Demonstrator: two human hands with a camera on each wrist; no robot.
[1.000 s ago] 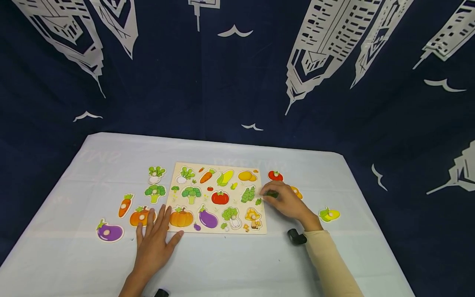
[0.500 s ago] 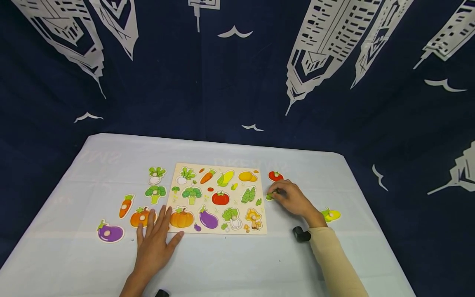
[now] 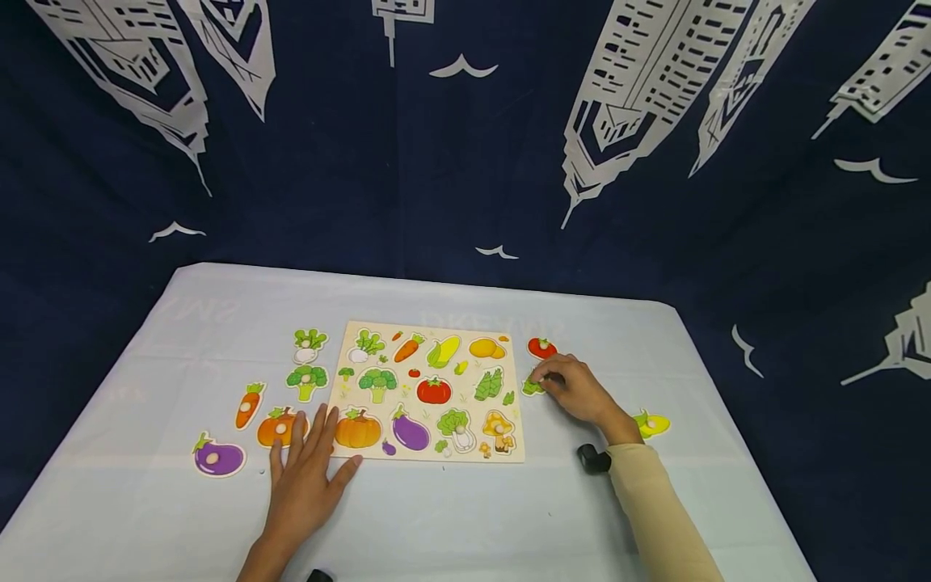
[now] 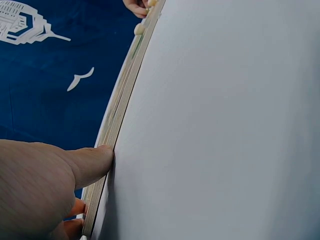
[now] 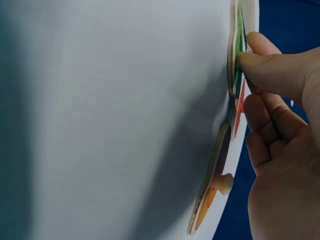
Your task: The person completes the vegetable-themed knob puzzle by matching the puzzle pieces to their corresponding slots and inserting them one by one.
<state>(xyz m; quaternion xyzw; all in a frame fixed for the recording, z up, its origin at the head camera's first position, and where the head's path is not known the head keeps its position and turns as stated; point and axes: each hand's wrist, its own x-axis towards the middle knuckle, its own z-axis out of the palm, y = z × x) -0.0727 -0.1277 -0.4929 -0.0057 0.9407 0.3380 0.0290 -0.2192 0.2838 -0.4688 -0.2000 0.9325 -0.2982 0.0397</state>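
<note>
A wooden vegetable puzzle board (image 3: pixel 429 449) lies flat on the white table. Just past its right edge, my right hand (image 3: pixel 578 394) pinches a green vegetable puzzle piece (image 3: pixel 533 387) between thumb and forefinger. In the right wrist view that green piece (image 5: pixel 239 55) is seen edge-on, low over or on the tabletop; I cannot tell which. My left hand (image 3: pixel 305 485) rests at the board's lower left corner with fingers spread, next to the pumpkin piece (image 3: pixel 275 428). The left wrist view shows its thumb (image 4: pixel 92 164) against the board's side edge (image 4: pixel 120 117).
Left of the board lie turnip (image 3: pixel 309 346), broccoli (image 3: pixel 305 380), carrot (image 3: pixel 249 406) and eggplant (image 3: pixel 218 459) pieces. To the right are tomato (image 3: pixel 541 347) and corn (image 3: pixel 653 423) pieces. An orange knobbed piece (image 5: pixel 206 207) lies near the right hand. A dark printed curtain (image 3: pixel 393 162) hangs behind.
My right hand has moved a little to the right, taking the green piece from the board's edge to the table side. The left hand has stayed in place.
</note>
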